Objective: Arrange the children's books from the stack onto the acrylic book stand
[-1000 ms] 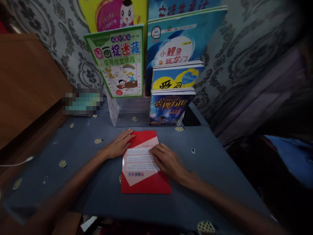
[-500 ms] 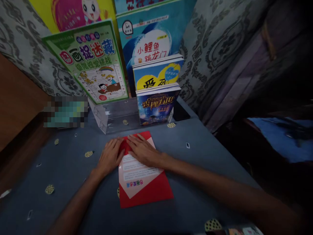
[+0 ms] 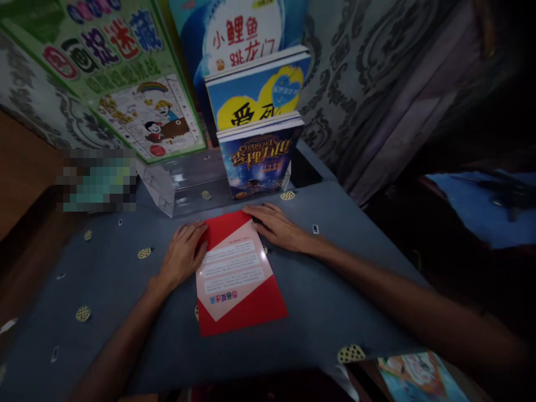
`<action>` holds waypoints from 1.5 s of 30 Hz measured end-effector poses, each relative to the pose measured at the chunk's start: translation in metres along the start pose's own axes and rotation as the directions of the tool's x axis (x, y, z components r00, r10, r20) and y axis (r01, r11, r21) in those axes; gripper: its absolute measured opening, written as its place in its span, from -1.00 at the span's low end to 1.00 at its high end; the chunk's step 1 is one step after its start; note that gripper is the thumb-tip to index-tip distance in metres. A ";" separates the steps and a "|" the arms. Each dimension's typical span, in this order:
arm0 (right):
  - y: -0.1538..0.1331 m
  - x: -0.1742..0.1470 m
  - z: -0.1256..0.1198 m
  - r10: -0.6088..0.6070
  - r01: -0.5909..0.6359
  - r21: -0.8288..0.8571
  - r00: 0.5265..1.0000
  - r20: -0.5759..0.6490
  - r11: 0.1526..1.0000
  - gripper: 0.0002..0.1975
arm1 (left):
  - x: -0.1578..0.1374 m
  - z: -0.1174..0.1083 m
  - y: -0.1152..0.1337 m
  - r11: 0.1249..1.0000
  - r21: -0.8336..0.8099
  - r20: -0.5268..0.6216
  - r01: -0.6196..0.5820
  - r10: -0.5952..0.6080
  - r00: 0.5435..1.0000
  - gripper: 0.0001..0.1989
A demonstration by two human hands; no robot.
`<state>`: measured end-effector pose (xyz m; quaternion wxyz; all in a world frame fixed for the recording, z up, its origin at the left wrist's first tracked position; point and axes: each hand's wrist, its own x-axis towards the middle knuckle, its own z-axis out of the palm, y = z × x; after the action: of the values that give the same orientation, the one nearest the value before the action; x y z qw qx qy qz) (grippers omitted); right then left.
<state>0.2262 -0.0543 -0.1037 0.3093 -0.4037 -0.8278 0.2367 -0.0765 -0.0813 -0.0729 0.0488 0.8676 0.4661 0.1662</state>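
On the table lies a red booklet or sheet (image 3: 232, 262) with a pale pink diagonal panel, white text boxes and a colourful title printed upside down to me. I cannot tell whether it has several pages. My left hand (image 3: 184, 251) rests along its upper left edge, with fingers lying flat and the thumb beside the edge. At the upper right corner, my right hand (image 3: 276, 226) lies with fingers stretched out, the fingertips touching the corner. Neither hand grips anything.
Beyond the booklet stands a clear plastic rack (image 3: 188, 190) holding a green picture book (image 3: 151, 111), a blue carp book (image 3: 247, 33), a yellow-and-blue book (image 3: 255, 97) and a dark blue book (image 3: 259, 167). A black flat object (image 3: 304, 167) lies behind right. A colourful book (image 3: 419, 374) shows lower right.
My right hand has slid right, from the top middle of the red booklet to its upper right corner. My left hand stays at the left edge. The view has tilted down.
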 end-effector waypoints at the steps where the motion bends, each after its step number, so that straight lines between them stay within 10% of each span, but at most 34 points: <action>1: 0.001 0.001 0.000 -0.001 0.001 0.007 1.000 -0.005 1.000 -0.55 | 0.004 0.001 0.001 1.000 -0.003 0.016 -0.018 0.018 1.000 -0.59; 12: 0.005 0.000 0.000 -0.073 0.076 -0.093 0.997 0.036 0.993 -0.52 | 0.052 0.023 0.054 0.933 -0.067 0.118 -0.353 0.359 0.926 -0.59; 29: -0.002 -0.002 -0.003 -0.048 0.057 -0.139 0.997 0.066 0.989 -0.48 | -0.029 0.006 0.122 0.799 -0.202 0.275 -0.566 0.601 0.751 -0.51; 38: -0.005 -0.004 -0.001 -0.055 0.063 -0.180 0.997 0.054 0.982 -0.47 | -0.026 -0.005 0.122 0.844 -0.225 0.290 -0.487 0.535 0.794 -0.58; 45: 0.002 -0.004 0.003 -0.063 0.077 -0.230 0.996 0.065 0.970 -0.47 | 0.000 0.000 0.020 0.984 -0.031 0.090 -0.177 0.179 0.980 -0.60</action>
<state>0.2273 -0.0567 -0.1079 0.2442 -0.4006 -0.8722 0.1387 -0.0608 -0.0926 -0.0681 0.0652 0.9119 0.3821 0.1350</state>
